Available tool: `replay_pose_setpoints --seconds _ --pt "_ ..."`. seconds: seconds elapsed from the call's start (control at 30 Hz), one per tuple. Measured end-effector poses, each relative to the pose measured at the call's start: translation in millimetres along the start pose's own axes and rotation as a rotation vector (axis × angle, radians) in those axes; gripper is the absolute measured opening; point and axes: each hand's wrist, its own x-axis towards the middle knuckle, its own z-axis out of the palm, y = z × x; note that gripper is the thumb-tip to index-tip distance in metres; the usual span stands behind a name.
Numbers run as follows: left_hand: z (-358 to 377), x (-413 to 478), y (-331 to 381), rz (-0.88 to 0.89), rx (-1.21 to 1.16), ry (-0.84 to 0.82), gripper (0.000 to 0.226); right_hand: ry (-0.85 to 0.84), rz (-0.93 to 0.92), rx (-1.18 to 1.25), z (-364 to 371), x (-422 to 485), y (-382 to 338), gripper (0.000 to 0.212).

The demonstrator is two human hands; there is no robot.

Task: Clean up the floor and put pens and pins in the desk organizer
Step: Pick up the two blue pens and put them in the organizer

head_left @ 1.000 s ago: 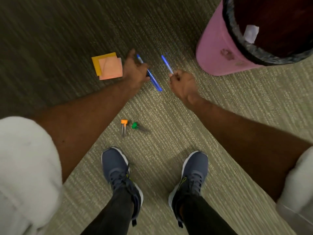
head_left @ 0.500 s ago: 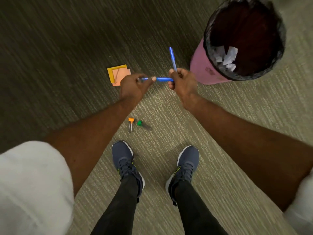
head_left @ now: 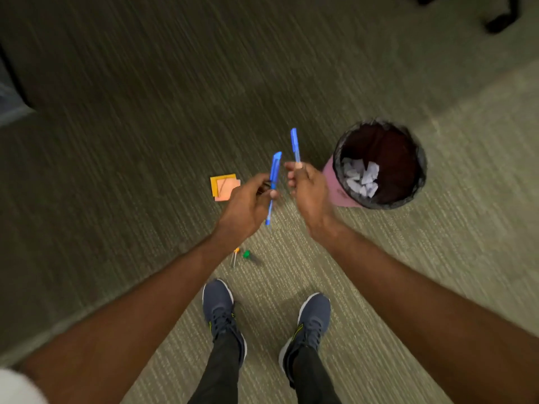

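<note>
My left hand (head_left: pixel 248 204) grips a blue pen (head_left: pixel 273 179) near its middle, its cap end pointing up and away. My right hand (head_left: pixel 307 191) pinches a second blue pen (head_left: pixel 294 144) by its lower end, so the pen stands nearly upright. Both hands are raised above the carpet, close together, with the two pens apart. On the carpet below my left forearm lie an orange push pin (head_left: pixel 235 253) and a green push pin (head_left: pixel 246 254). No desk organizer is in view.
Orange and peach sticky notes (head_left: pixel 223 186) lie on the carpet left of my hands. A pink waste bin (head_left: pixel 335 182) with a black liner holds crumpled paper at the right. My two shoes (head_left: pixel 220 307) stand below the pins. Dark furniture feet show at top right.
I have risen, so the floor looks farther away. The left-hand pen turned from lying crosswise to pointing up, and it no longer touches my right hand.
</note>
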Motion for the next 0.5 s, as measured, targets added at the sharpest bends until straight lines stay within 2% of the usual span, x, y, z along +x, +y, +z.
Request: replay_pose_setpoints --seconds 0.17,0.37,0.5 --pt "-59.4 3.6 58.6 -0.116 -0.310 0.133 0.029 -0.076 -0.102 -0.052 12.4 -33.9 -70.4 0.020" --pt "-131.1 -1.2 129.7 -0.081 -0.374 0.261 0.022 -0.154 -0.199 -0.043 33.7 -62.3 -160.4 0.020" --pt "-182.3 -11.8 167.3 -0.092 -0.429 0.285 0.021 -0.176 -0.236 -0.019 50.6 -77.7 -215.8 0.021"
